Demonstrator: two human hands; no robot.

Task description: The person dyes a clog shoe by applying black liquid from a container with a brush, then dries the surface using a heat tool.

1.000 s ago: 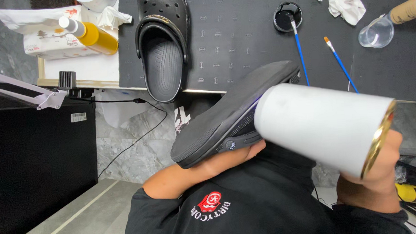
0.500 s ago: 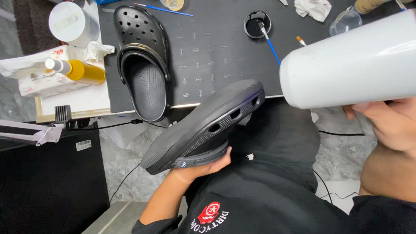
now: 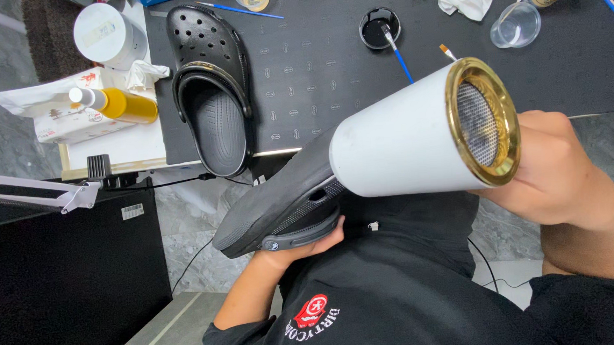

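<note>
a: which step is in hand?

b: a drying step, by the look of it. the black clog [image 3: 281,209] is cradled from beneath by the left hand [image 3: 304,246], fingers curled closed under its sole, below the tabletop [image 3: 330,73] edge. right of the clog, the white dryer [image 3: 417,142] is gripped by the closed right hand [image 3: 555,170], barrel touching the clog.

a: what is called for next?

b: probably the clog being turned slowly.

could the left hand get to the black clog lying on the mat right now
Probably not as things stand: the left hand is wrapped under the dark clog it holds up, so it isn't free. The path to the black clog on the mat looks open otherwise.
</note>
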